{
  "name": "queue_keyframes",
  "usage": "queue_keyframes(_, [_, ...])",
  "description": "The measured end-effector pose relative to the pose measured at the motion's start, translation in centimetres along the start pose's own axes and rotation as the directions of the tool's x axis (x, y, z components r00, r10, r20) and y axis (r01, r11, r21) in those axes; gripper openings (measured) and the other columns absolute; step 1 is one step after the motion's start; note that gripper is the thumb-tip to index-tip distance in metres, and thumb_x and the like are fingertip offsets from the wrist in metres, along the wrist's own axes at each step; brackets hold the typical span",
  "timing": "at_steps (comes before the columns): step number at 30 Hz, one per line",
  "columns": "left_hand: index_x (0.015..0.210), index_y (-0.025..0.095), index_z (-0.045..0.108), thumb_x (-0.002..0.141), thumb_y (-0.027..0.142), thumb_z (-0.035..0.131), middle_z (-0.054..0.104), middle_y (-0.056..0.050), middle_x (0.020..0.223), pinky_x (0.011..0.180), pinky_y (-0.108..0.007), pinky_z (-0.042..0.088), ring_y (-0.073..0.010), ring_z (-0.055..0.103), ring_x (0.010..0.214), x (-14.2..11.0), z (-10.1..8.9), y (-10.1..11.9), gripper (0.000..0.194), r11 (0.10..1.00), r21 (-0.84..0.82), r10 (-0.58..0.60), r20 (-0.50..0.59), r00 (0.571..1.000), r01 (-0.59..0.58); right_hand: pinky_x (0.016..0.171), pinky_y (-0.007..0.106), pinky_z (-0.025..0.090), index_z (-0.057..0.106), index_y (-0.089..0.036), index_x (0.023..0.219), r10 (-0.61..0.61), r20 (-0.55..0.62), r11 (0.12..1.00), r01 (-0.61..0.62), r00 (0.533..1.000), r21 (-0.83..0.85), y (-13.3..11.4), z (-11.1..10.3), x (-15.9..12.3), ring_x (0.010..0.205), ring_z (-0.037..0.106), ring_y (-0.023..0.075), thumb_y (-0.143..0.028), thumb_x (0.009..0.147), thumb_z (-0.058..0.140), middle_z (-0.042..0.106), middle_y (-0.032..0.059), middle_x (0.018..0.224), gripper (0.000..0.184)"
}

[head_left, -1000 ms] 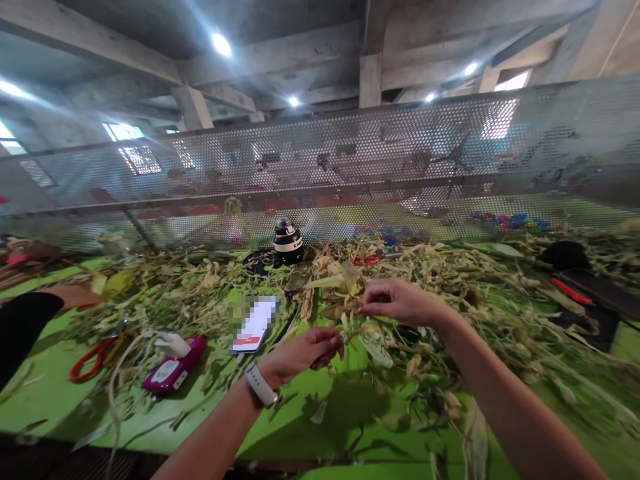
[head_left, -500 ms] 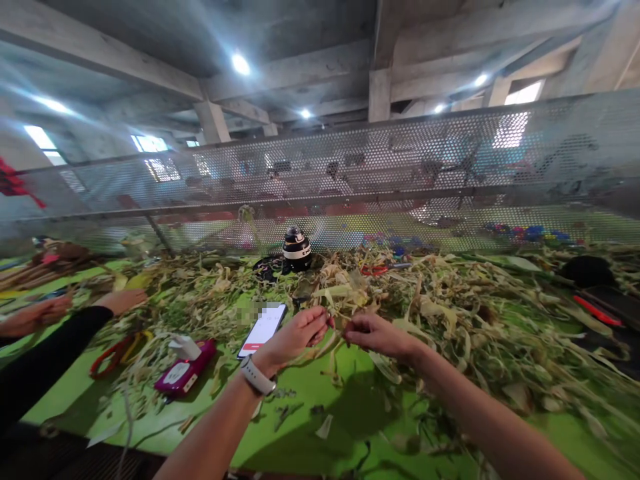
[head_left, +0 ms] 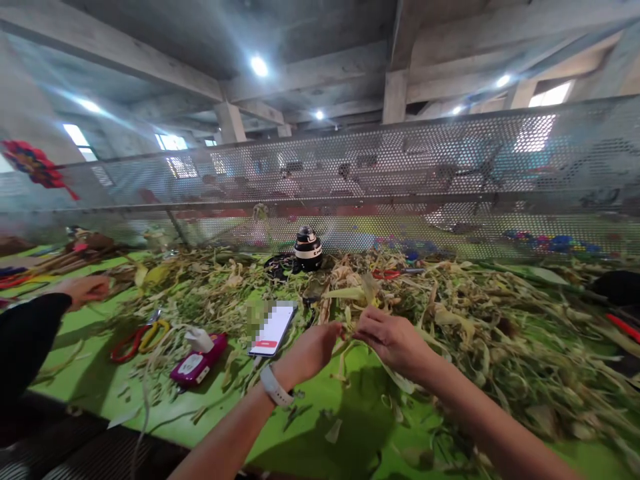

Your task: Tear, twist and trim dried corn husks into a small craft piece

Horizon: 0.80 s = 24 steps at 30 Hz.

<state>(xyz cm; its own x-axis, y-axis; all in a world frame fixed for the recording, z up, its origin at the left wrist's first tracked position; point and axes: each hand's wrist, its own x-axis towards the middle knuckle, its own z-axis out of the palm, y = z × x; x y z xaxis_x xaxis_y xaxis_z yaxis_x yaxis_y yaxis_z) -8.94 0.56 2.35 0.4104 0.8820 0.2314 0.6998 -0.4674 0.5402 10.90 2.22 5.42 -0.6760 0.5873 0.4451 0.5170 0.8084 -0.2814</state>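
My left hand (head_left: 313,348) has a pale watch band (head_left: 276,387) at its wrist, and its fingers are pinched together. Close by on the right, my right hand (head_left: 389,335) is closed too, fingertips almost meeting the left ones. A thin pale strip of dried corn husk (head_left: 349,325) shows between the fingertips; its ends are hidden by my fingers. Just behind the right hand, a wider yellowish husk (head_left: 345,293) rests on the heap. Dried husks (head_left: 465,320) spread widely over the green table (head_left: 300,433).
Left of my hands lie a phone (head_left: 275,330), a purple power strip (head_left: 197,367) with a white plug, and scissors (head_left: 133,343). A black jar-like object (head_left: 309,250) stands before the perforated metal screen (head_left: 400,173). A co-worker's hand (head_left: 87,290) is at the far left.
My hands parted slightly, then came together again at the husk strip, with the left hand rising from lower down. The view has turned left. The co-worker's hand has shifted and a second one left view.
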Motion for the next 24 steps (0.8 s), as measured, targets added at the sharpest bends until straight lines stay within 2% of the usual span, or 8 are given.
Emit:
queue_keyframes(3, [0.093,0.017,0.056,0.076,0.006,0.036,0.063,-0.008,0.079,0.059,-0.030,0.034,-0.0194,0.053,0.064,-0.8,0.0,2.7,0.029,0.970,0.206,0.068,0.287,0.955,-0.131,0.060,0.020,0.037,0.059,-0.019,0.078,-0.016,-0.014,0.996,0.017,1.000,0.088,0.4,-0.9,0.2,0.066,0.052,0.0109,-0.031,0.091,0.041,0.056,0.0025,0.079,0.025])
queue_keyframes(6, [0.089,0.017,0.057,0.073,0.005,0.040,0.061,-0.007,0.073,0.054,-0.029,0.031,-0.0191,0.050,0.059,-1.6,-0.7,5.1,0.026,0.949,0.228,0.123,0.365,0.923,-0.217,0.065,0.022,0.038,0.058,-0.017,0.072,0.016,-0.013,0.954,-0.012,1.000,0.301,1.3,-0.8,0.3,0.068,0.051,0.0121,-0.033,0.088,0.047,0.054,0.0019,0.074,0.025])
queue_keyframes(9, [0.078,0.018,0.056,0.079,0.012,0.042,0.054,-0.003,0.065,0.052,-0.027,0.029,-0.0140,0.042,0.054,-1.8,-2.1,5.8,0.015,0.976,-0.031,0.217,0.275,0.937,-0.217,0.061,0.023,0.038,0.057,-0.017,0.067,0.117,0.008,0.823,-0.102,0.993,0.559,2.1,0.1,0.4,0.064,0.048,0.0119,-0.038,0.083,0.054,0.052,0.0000,0.068,0.026])
queue_keyframes(11, [0.077,0.018,0.055,0.085,0.021,0.041,0.050,0.000,0.063,0.052,-0.024,0.030,-0.0115,0.040,0.055,-1.4,-2.8,5.1,0.016,0.945,-0.318,0.117,0.094,0.989,-0.081,0.053,0.022,0.035,0.056,-0.017,0.066,0.231,0.048,0.642,-0.189,0.972,0.743,2.0,0.6,0.5,0.056,0.042,0.0097,-0.041,0.079,0.058,0.049,-0.0021,0.064,0.027])
queue_keyframes(14, [0.079,0.017,0.054,0.085,0.035,0.045,0.036,0.005,0.054,0.045,-0.021,0.022,-0.0075,0.030,0.046,-0.7,-2.4,3.6,0.021,0.624,-0.778,-0.190,-0.060,0.980,0.073,0.048,0.019,0.033,0.055,-0.019,0.068,0.376,0.120,0.240,-0.222,0.919,0.945,1.3,1.3,0.6,0.051,0.040,0.0063,-0.038,0.074,0.065,0.052,-0.0030,0.070,0.023])
queue_keyframes(17, [0.076,0.015,0.053,0.072,0.037,0.064,0.030,0.009,0.051,0.042,-0.017,0.017,-0.0037,0.023,0.042,0.1,-0.6,2.8,0.025,0.125,-0.983,-0.291,0.091,0.952,0.133,0.048,0.017,0.035,0.053,-0.019,0.069,0.442,0.157,-0.110,-0.120,0.883,0.987,0.7,1.9,0.8,0.051,0.042,0.0037,-0.033,0.067,0.072,0.057,-0.0030,0.083,0.024])
queue_keyframes(19, [0.078,0.012,0.055,0.068,0.032,0.069,0.031,0.009,0.052,0.041,-0.015,0.018,-0.0019,0.022,0.042,0.6,0.5,2.9,0.026,-0.076,-0.988,-0.290,0.150,0.945,0.133,0.042,0.016,0.030,0.052,-0.018,0.068,0.459,0.206,-0.266,-0.088,0.864,0.960,0.7,2.4,0.8,0.043,0.035,0.0014,-0.033,0.065,0.073,0.056,-0.0046,0.076,0.026])
queue_keyframes(24, [0.073,0.011,0.055,0.064,0.024,0.072,0.034,0.009,0.050,0.041,-0.014,0.019,-0.0008,0.026,0.040,1.7,1.7,3.0,0.023,-0.142,-0.982,-0.342,0.165,0.925,0.122,0.038,0.017,0.021,0.046,-0.017,0.064,0.449,0.288,-0.282,-0.172,0.846,0.944,1.2,3.4,0.6,0.037,0.022,0.0006,-0.032,0.068,0.070,0.048,-0.0077,0.060,0.028])
